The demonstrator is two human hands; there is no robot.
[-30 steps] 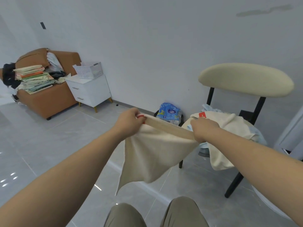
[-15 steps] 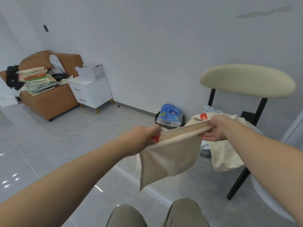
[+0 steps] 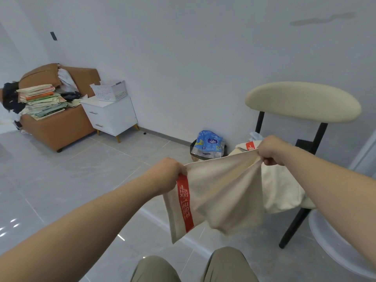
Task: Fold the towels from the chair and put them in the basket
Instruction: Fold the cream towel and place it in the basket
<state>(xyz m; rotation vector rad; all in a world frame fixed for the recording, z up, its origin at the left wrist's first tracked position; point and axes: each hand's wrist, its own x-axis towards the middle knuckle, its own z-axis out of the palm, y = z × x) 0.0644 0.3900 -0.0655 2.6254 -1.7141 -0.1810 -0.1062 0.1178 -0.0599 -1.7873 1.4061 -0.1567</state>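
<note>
Cream cloth towel with a red band hangs in the air beside the cream-backed black chair, left hand and right hand gripping its top corners with curled fingers; better, I judge, to stretch it level before halving it.

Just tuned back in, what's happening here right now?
A person is holding a cream towel with a red stripe up in the air, the left hand gripping one top corner and the right hand the other. It hangs loose, not neatly folded yet. More cream towels lie heaped on the seat of the chair behind it. The white basket sits on the nightstand across the room.
</note>
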